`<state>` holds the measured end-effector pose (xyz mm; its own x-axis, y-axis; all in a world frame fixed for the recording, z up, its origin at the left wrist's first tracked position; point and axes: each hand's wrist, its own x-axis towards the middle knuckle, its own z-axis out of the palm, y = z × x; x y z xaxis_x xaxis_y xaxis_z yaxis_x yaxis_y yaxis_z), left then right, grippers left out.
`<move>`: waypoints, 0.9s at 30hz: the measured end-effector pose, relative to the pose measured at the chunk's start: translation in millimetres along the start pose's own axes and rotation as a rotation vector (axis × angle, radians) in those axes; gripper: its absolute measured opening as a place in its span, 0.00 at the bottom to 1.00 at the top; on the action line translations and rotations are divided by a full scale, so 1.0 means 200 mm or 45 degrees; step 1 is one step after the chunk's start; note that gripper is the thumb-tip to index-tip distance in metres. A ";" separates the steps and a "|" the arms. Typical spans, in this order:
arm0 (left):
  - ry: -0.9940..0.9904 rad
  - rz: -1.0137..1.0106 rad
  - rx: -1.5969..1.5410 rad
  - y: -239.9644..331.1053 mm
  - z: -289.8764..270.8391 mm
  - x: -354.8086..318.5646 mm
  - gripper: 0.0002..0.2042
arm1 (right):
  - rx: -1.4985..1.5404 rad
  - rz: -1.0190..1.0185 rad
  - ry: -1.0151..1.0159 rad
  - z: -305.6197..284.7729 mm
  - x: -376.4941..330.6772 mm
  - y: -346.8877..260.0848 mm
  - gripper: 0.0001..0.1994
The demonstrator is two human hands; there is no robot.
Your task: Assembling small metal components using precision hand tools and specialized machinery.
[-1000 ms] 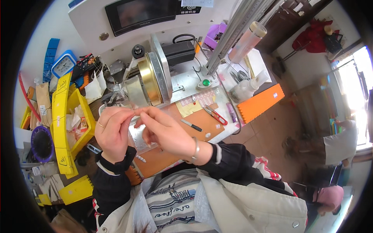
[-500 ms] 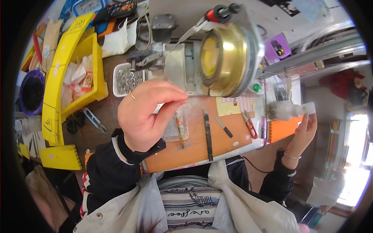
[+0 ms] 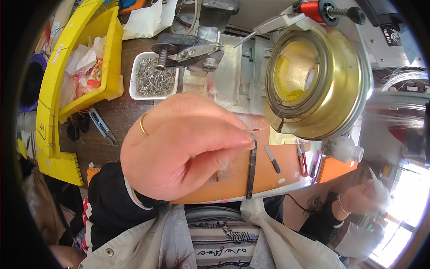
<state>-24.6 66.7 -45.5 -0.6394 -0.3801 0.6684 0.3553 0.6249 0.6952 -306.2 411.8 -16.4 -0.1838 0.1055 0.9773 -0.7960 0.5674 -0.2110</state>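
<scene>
My left hand is large in the middle, its thumb and fingers pinched together. At the fingertips a small red bit with a fine thread sticks out toward the brass-coloured drum; the rest is hidden in the pinch. Out at the far right, my right hand is closed and smeared by motion. A thin white piece shows at its fingers; its kind is too blurred to tell. Near the left hand stands a metal clamp device, and a white tray of small metal hooks.
A dark rod, a small knife and red-handled thread snips lie on the orange board. A translucent bottle is beyond them. At left are a yellow bin and blue snips. A red spool sits above the drum.
My left hand has come closer and moved right, still pinched. The right hand has swung away from the bottle, outward and down. The view has shifted, so the drum looks larger and further right.
</scene>
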 end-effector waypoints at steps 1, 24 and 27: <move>0.002 -0.024 -0.049 0.01 -0.01 -0.01 0.13 | 0.700 0.567 0.220 0.00 0.03 -0.02 0.16; -0.036 -0.052 -0.033 0.01 -0.03 -0.06 0.17 | 1.893 0.716 -0.414 0.40 -0.42 -1.14 0.15; -0.017 -0.017 -0.028 0.00 -0.03 -0.06 0.18 | 1.934 0.684 -0.457 0.39 -0.42 -1.12 0.16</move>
<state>-13.1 68.2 -51.6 -0.6531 -0.3792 0.6555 0.3614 0.6045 0.7099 -156.6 212.0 -53.0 -0.5514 -0.2916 0.7816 -0.3623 -0.7603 -0.5392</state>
